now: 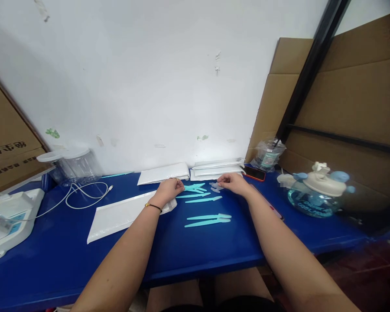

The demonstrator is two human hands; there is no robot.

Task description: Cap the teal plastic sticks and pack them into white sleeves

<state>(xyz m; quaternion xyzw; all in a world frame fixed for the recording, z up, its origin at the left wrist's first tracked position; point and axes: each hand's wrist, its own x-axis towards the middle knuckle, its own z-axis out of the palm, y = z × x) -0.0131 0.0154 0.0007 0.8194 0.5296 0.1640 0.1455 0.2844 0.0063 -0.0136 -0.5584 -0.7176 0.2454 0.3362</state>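
Note:
Several slim teal blade-shaped plastic pieces lie on the blue table in front of me, and two more teal pieces lie side by side nearer to me. My left hand rests with curled fingers on the end of a stack of white flat packets, its fingertips at the teal pile. My right hand reaches in from the right, fingers pinched at small clear plastic caps beside the pile. What each hand grips is too small to make out.
More white packets and another white stack lie against the wall. A phone, a bagged clear item and a blue-and-white jug stand at right. A clear jar, white cable and white device sit left. Cardboard boxes flank both sides.

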